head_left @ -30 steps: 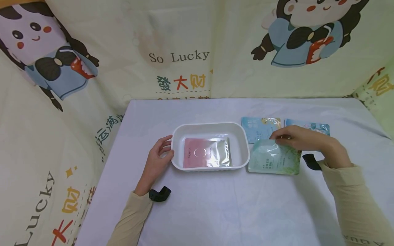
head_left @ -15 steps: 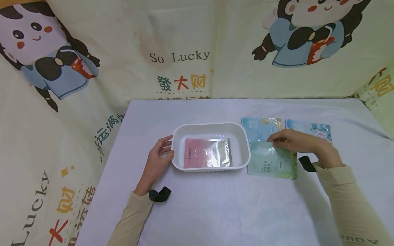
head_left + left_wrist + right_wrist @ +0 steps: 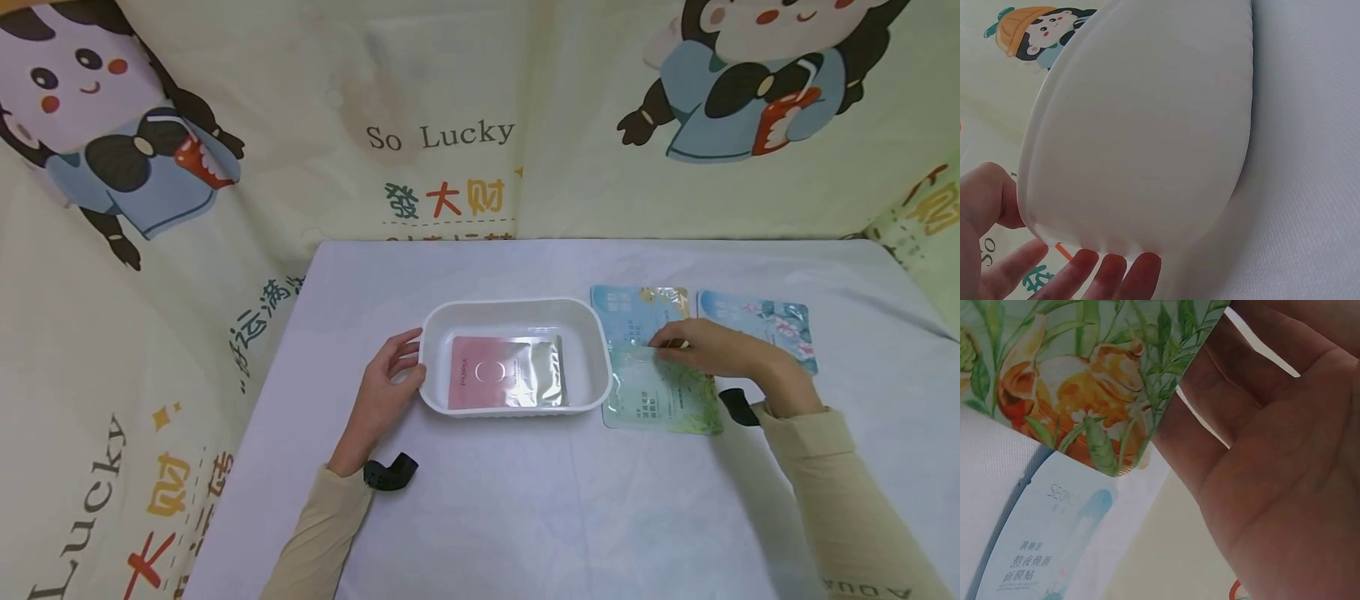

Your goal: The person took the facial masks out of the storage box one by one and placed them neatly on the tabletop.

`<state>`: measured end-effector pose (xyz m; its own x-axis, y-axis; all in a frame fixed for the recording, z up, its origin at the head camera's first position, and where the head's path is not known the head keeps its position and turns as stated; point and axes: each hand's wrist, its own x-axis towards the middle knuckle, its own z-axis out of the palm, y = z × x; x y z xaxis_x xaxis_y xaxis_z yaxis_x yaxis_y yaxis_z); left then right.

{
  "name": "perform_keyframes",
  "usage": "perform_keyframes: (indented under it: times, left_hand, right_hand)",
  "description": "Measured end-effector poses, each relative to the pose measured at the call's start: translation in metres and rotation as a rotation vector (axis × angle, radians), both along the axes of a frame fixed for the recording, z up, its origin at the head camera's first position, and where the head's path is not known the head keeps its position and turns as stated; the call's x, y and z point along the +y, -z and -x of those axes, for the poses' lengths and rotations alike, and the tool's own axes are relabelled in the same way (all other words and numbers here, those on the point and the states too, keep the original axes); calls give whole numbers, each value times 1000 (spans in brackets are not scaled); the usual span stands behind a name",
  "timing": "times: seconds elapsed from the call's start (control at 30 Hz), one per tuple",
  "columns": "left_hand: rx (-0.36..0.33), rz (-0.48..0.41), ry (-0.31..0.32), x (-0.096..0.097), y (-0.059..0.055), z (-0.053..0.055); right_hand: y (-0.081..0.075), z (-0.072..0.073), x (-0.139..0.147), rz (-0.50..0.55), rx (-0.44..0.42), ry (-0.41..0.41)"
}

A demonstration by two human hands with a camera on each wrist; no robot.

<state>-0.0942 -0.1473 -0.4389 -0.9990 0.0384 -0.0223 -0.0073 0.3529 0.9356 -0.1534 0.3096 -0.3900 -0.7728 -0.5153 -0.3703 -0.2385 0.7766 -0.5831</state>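
My left hand [image 3: 384,392] rests its fingertips and thumb against the left end of a white plastic tray [image 3: 517,310]; the left wrist view shows the fingertips touching the tray's outer wall [image 3: 1141,137]. In the tray lies a pink and silver sheet mask packet [image 3: 487,373]. Just right of the tray, my right hand [image 3: 723,348] pinches the upper edge of a green sheet mask packet [image 3: 660,396], which overlaps the lower part of a blue packet [image 3: 633,312]. In the right wrist view, the green packet's plant-printed corner [image 3: 1085,387] hangs beside the palm.
Another blue packet with pink flowers [image 3: 776,325] lies at the right, partly behind my right hand. A white cloth covers the table [image 3: 510,508]. Behind it hangs a cream printed cloth [image 3: 442,75] with cartoon figures.
My right hand has moved slightly left and toward me with the green packet, uncovering more of the flowered blue packet. My left hand and the tray have stayed in place.
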Motion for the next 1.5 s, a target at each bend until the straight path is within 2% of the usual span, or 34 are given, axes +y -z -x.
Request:
perform_keyframes:
  times: [0.3,0.53,0.57,1.03,1.37,1.5]
  left_hand:
    - [-3,-7,4,0,-1,0]
    - [-40,-2,7,10,-33,-9]
    - [-39,0,8,10,-34,-10]
    - [-46,-3,7,9,-33,-9]
    - [-37,-24,16,9,-34,-10]
    - [-37,-19,17,9,-35,-10]
  right_hand:
    - [3,-1,-1,5,54,47]
    - [-3,-2,-3,33,161,30]
    - [-5,-2,-3,34,177,25]
    - [-33,0,-23,68,295,-12]
    - [-49,0,-42,56,289,-12]
    - [-54,2,-50,71,311,-38]
